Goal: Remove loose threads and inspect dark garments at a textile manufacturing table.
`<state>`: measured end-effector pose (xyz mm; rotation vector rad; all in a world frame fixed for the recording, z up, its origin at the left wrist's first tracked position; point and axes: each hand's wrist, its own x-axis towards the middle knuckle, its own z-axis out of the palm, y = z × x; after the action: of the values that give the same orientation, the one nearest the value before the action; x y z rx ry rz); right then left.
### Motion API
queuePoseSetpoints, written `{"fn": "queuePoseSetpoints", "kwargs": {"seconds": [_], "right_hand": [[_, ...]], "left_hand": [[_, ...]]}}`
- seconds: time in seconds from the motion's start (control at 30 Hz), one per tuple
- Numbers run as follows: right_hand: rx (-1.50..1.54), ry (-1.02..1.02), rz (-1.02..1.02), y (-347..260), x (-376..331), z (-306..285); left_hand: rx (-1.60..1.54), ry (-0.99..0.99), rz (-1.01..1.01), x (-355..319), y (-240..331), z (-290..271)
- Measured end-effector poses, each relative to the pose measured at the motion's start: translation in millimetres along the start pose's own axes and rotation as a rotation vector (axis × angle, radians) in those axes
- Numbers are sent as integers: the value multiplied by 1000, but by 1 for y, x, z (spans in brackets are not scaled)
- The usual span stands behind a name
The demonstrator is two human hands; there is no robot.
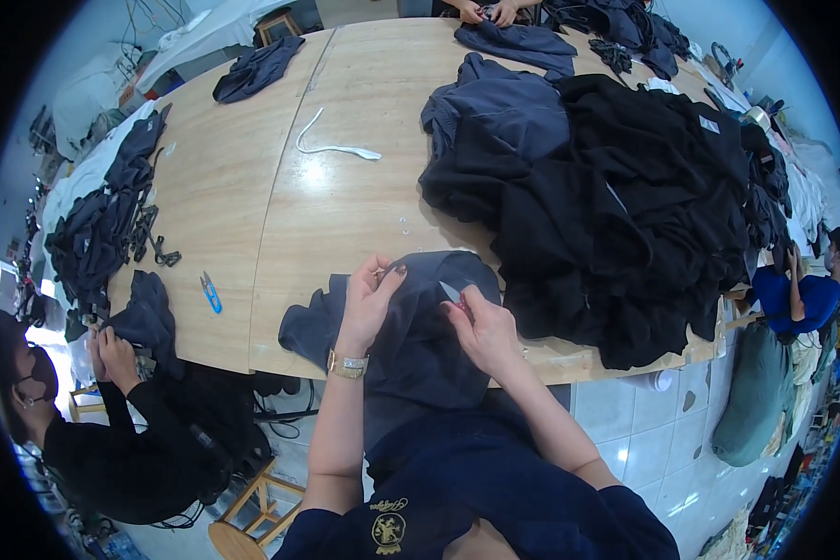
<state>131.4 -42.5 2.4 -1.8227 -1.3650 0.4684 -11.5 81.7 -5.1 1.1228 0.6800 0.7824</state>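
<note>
my left hand (369, 297) pinches the dark navy cloth garment (411, 327) at the near bench (336, 201) edge; my right hand (481, 322) grips small thread snips (451, 293). if the fold bunches, i could nick the fabric.

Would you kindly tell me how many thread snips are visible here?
2: blue snips lying on the table left of the dark garment; another in the right hand. Others may hide under clothing piles.

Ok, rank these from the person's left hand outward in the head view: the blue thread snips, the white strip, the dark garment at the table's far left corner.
From the left hand:
1. Blue thread snips, on the table to the hand's left, nearest.
2. White strip, farther up the table, mid-table.
3. Dark garment, at the far left corner, farthest.
</note>
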Motion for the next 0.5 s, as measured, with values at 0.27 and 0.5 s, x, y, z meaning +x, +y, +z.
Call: {"fn": "queuePoseSetpoints", "kwargs": {"seconds": [0.27, 0.5], "right_hand": [[-201, -7, -50, -4, 2, -1], [-224, -11, -69, -6, 4, -3]], "left_hand": [[59, -11, 27, -5, 2, 5], [95, -26, 34, -8, 3, 7]]}}
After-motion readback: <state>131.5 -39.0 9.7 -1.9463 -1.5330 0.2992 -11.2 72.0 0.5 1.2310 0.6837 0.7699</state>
